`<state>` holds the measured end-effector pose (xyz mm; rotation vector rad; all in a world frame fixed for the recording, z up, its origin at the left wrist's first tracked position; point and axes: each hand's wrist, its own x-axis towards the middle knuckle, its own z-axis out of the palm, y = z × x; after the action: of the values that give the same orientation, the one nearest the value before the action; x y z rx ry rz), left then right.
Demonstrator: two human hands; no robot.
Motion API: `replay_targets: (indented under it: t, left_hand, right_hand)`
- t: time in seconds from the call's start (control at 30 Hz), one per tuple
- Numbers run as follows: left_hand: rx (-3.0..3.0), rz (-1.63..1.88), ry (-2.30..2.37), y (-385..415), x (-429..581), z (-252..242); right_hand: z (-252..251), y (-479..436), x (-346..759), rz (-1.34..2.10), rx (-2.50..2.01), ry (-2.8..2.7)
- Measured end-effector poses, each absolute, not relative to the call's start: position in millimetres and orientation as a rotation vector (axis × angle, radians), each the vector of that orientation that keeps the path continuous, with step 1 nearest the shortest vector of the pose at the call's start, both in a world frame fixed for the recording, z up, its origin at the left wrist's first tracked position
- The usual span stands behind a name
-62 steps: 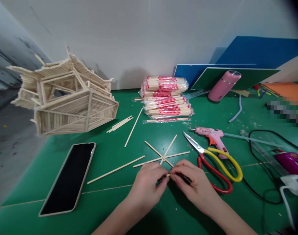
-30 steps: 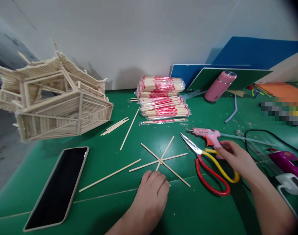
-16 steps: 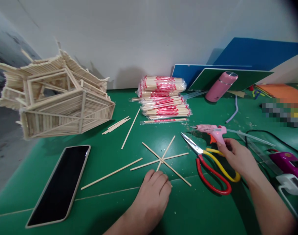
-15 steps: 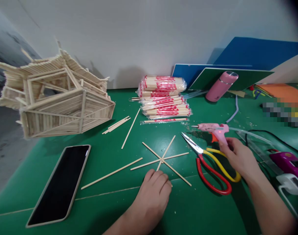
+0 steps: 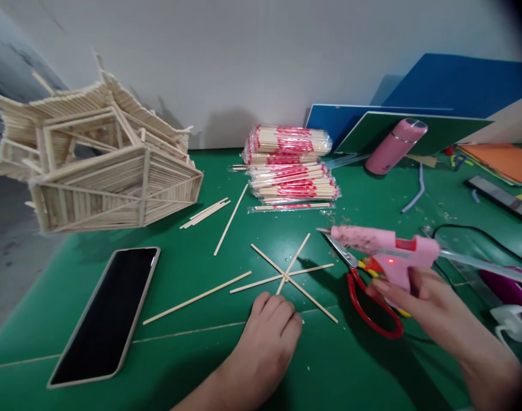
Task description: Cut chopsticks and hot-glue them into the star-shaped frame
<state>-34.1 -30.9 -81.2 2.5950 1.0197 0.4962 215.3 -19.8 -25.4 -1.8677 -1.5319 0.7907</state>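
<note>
One hot glue gun [image 5: 364, 238] gripped above the counter [image 5: 167, 365]

The green counter extends across the work area. A wooden-stick model [image 5: 167, 185], with a pitched roof and slatted walls, occupies its far left. A blue board [image 5: 466, 85] and a smaller green board [image 5: 449, 128] lean at the rear right. Plastic-wrapped chopstick packets [image 5: 293, 165] with red print lie stacked at the rear centre.

The smartphone [image 5: 104, 317] lies screen up at the left, in front of the model. The right hand [image 5: 438, 305] has its fingers closed around the handle of the hot glue gun, which is clear of the counter, nozzle pointing left. The left hand [image 5: 272, 342] rests palm down, fingers curled at the near end of one stick; whether they grip it cannot be determined.

The scissors [image 5: 343, 251] lie beneath the hot glue gun, partly covered. A pink bottle [image 5: 396, 147] stands before the green board.

Three crossed wooden sticks [image 5: 285, 277] lie just beyond the left hand. One long stick [image 5: 197, 298] lies to their left; several short sticks [image 5: 206, 214] lie beside the model. A red indicator [image 5: 391, 261] glows on the gun body.
</note>
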Motion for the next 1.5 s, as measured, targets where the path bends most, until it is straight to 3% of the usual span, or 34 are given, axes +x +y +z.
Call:
replay_targets:
  t: [0.1,0.33,0.57,0.77,1.07,1.5]
  left_hand:
    - [2.554,0.588,1.079,-29,-34,-81]
    - [2.369,0.916,1.255,-21,-37,-83]
    - [2.289,0.945,1.279,-18,-38,-79]
    - [2.340,0.833,1.297,-20,-36,-77]
    - [2.701,0.272,1.301,-26,-31,-79]
    - [2.831,0.267,1.264,-30,-30,-76]
  right_hand:
    - [-28,-31,203,1.210,-1.762,-1.454]
    - [-33,-47,194,1.428,-1.714,-1.347]
    - [-33,-57,188,1.405,-1.745,-1.291]
    - [-38,-55,192,1.361,-1.780,-1.614]
    - [-46,-56,193,1.314,-1.837,-1.665]
    - [-40,-54,188,0.982,-1.836,-1.919]
